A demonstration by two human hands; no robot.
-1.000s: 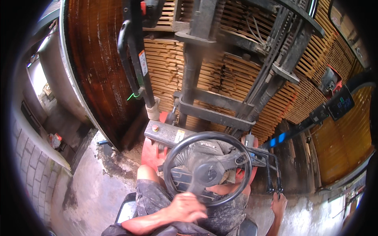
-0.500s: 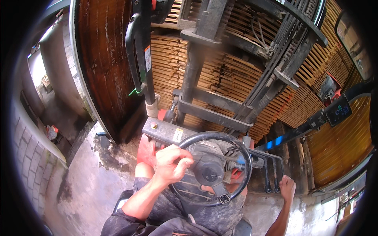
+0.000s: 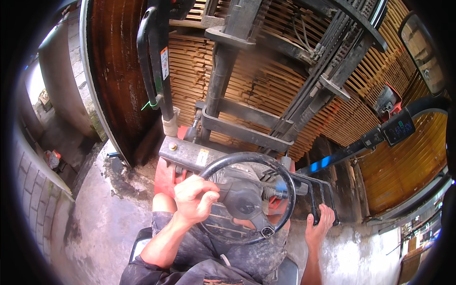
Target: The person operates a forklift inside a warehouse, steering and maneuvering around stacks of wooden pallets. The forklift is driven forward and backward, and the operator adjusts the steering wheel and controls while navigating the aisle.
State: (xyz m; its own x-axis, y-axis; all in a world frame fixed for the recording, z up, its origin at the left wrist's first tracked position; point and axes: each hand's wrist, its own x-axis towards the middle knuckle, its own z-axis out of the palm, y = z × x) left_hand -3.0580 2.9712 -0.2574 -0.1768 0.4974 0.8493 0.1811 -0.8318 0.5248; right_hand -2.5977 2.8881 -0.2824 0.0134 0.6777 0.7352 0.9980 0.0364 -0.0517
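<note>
My left hand (image 3: 195,197) is closed at the left side of the black steering wheel (image 3: 244,154), with the thumb lying over the curled fingers. Whatever knob may be inside that grip is hidden. To the right of the wheel, my right hand (image 3: 320,227) is at the black control levers (image 3: 331,197). Its thumb and fingers are apart, on either side of one lever's lower end. Ahead of the wheel, the forklift's dark mast (image 3: 222,71) rises in front of stacked wooden slats (image 3: 185,71).
A brown corrugated panel (image 3: 118,71) stands to the left and another (image 3: 399,175) to the right. A mirror (image 3: 422,52) and small display (image 3: 399,127) are at the right. A grey block wall (image 3: 35,190) borders the concrete floor (image 3: 109,218) on the left.
My right hand has moved left from beside the levers onto them, and its fingers have spread from a closed shape. My left hand stays on the wheel. The whole view has shifted slightly.
</note>
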